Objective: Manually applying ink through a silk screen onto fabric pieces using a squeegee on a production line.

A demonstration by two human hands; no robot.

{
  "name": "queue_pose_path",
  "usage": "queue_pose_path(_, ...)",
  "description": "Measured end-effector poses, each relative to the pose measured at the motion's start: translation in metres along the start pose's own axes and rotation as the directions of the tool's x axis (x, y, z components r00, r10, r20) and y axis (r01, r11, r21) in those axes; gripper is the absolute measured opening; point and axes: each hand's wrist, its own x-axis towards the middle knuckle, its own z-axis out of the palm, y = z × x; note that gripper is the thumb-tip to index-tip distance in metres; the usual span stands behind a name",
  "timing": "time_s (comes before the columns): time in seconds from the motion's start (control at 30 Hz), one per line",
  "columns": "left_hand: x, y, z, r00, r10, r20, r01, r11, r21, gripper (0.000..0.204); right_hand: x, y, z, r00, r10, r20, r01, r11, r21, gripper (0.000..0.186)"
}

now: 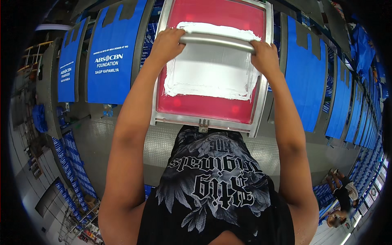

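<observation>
Fingers (179,34) grip long silvery bar (218,41).

red mesh (204,108), white ink (208,73), silver frame (155,98), silver-grey bar (218,41), blue sheets (109,87), black shirt (222,179) grey-flowered

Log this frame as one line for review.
left hand: grips left end of grey bar | right hand: grips its right end | white paste: spread over red screen
</observation>
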Motion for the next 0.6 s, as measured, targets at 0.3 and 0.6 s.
queue_pose_path(0.3, -0.148, 0.059, -0.014, 0.977, -0.105, 0.188, 0.118, 0.991, -0.061, 0.040, -0.137, -0.046, -0.013, 0.985, -0.045, 0.169, 0.014, 0.983, 0.184, 0.041)
queue_pose_path(0.6, -0.012, 0.011, 0.012, 0.959, -0.244, 0.143, 0.246, 0.969, 0.003, 0.028, -0.011, 0.004, 0.013, 0.989, 0.019, 0.147, -0.013, 0.999, -0.045, 0.038)
